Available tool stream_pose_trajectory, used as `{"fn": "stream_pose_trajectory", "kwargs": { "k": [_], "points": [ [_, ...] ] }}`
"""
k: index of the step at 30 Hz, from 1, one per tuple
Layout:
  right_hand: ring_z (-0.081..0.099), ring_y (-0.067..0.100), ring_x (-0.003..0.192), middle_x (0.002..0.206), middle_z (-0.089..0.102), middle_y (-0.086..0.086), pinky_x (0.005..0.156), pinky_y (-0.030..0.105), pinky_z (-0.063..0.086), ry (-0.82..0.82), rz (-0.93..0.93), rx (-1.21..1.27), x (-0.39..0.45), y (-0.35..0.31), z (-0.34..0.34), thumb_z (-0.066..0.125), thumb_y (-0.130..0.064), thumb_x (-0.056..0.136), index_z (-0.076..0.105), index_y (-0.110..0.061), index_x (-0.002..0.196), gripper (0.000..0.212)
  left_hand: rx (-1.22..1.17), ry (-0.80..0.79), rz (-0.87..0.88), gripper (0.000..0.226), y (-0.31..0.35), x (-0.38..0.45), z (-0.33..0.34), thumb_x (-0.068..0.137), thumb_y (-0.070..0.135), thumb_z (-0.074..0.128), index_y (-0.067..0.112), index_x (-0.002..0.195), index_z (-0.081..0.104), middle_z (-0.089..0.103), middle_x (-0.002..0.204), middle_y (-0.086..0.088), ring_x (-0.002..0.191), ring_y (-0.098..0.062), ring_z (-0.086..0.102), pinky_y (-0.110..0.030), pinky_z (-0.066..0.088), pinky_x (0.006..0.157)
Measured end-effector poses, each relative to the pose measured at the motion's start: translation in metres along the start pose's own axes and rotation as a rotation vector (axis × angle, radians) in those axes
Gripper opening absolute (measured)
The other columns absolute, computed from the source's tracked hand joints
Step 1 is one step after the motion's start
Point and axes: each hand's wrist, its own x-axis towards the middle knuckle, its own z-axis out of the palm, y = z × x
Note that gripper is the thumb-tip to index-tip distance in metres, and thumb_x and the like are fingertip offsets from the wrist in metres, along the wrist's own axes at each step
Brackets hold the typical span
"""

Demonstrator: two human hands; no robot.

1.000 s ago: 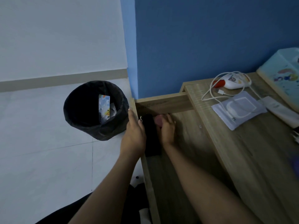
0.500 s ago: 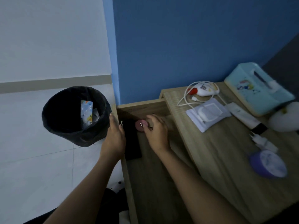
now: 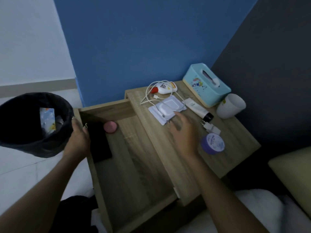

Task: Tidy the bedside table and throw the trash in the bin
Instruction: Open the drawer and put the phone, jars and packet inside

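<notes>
Right hand (image 3: pixel 182 130) left drawer (image 3: pixel 134 165), spread over tabletop; left hand (image 3: pixel 78 138) grips drawer edge.

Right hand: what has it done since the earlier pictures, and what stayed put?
The right hand let go of the pink round case, left it in the drawer, and moved right over the tabletop. The left hand stays at the drawer's left edge beside the black item.

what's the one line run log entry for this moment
left hand: holds drawer edge | right hand: open, over wipes pack | drawer: open, black phone, pink case | bin: wrapper inside
</notes>
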Motion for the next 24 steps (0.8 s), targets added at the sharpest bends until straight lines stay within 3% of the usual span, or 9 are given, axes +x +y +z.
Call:
{"fn": "stream_pose_trajectory", "kwargs": {
  "k": [3, 5, 8, 12, 16, 22, 24],
  "points": [
    [0.049, 0.032, 0.127, 0.134, 0.056, 0.014, 0.108, 0.053, 0.035, 0.122, 0.015, -0.228, -0.012, 0.032, -0.025, 0.057, -0.043, 0.088, 0.058, -0.011, 0.126, 0.050, -0.005, -0.009, 0.001, 0.061, -0.002, 0.000, 0.000, 0.100, 0.044, 0.021, 0.025, 0.148, -0.011, 0.053, 0.122, -0.039, 0.106, -0.049, 0.058, -0.061, 0.044, 0.093],
    [0.034, 0.031, 0.139, 0.148, 0.041, 0.012, 0.114, 0.057, 0.025, 0.113, 0.124, -0.292, -0.024, 0.052, -0.036, 0.060, -0.044, 0.088, 0.053, -0.016, 0.132, 0.053, 0.001, -0.007, 0.006, 0.061, -0.002, 0.001, -0.001, 0.099, 0.045, 0.021, 0.025, 0.148, -0.010, 0.053, 0.124, -0.038, 0.107, -0.049, 0.058, -0.061, 0.044, 0.094],
    [0.020, 0.029, 0.145, 0.157, 0.023, 0.007, 0.112, 0.057, 0.029, 0.086, 0.230, -0.303, -0.043, 0.075, -0.047, 0.063, -0.045, 0.086, 0.041, -0.028, 0.142, 0.063, -0.018, -0.012, -0.006, 0.062, 0.001, -0.001, -0.003, 0.099, 0.046, 0.020, 0.024, 0.148, -0.011, 0.054, 0.125, -0.035, 0.107, -0.047, 0.058, -0.061, 0.044, 0.094],
    [0.033, 0.023, 0.136, 0.152, 0.029, 0.005, 0.102, 0.044, 0.045, 0.111, 0.212, -0.166, -0.057, 0.081, -0.051, 0.066, -0.032, 0.085, 0.042, -0.027, 0.139, 0.060, -0.030, -0.018, -0.005, 0.064, 0.002, -0.003, -0.004, 0.098, 0.048, 0.020, 0.024, 0.148, -0.012, 0.056, 0.124, -0.032, 0.106, -0.046, 0.059, -0.062, 0.045, 0.093],
    [0.032, 0.021, 0.136, 0.151, 0.033, 0.006, 0.099, 0.029, 0.034, 0.132, 0.206, -0.145, -0.059, 0.082, -0.055, 0.061, -0.017, 0.090, 0.040, -0.018, 0.142, 0.056, -0.038, -0.020, -0.005, 0.063, 0.002, 0.000, -0.003, 0.098, 0.047, 0.020, 0.024, 0.148, -0.011, 0.056, 0.124, -0.031, 0.107, -0.044, 0.059, -0.061, 0.045, 0.093],
    [0.040, 0.029, 0.130, 0.146, 0.036, 0.014, 0.097, 0.035, 0.043, 0.152, 0.335, -0.115, -0.053, 0.075, -0.057, 0.067, -0.025, 0.086, 0.035, -0.024, 0.145, 0.066, -0.029, 0.012, 0.027, 0.060, 0.001, -0.001, -0.001, 0.099, 0.044, 0.019, 0.022, 0.149, -0.006, 0.055, 0.125, -0.031, 0.107, -0.045, 0.059, -0.060, 0.046, 0.093],
    [0.041, 0.026, 0.130, 0.147, 0.032, 0.012, 0.097, 0.035, 0.046, 0.169, 0.259, -0.070, -0.054, 0.060, -0.055, 0.069, -0.026, 0.084, 0.034, -0.027, 0.144, 0.070, -0.026, 0.019, 0.022, 0.060, 0.001, 0.000, -0.001, 0.100, 0.044, 0.019, 0.022, 0.149, -0.007, 0.056, 0.125, -0.031, 0.107, -0.045, 0.059, -0.060, 0.046, 0.093]
  ]
}}
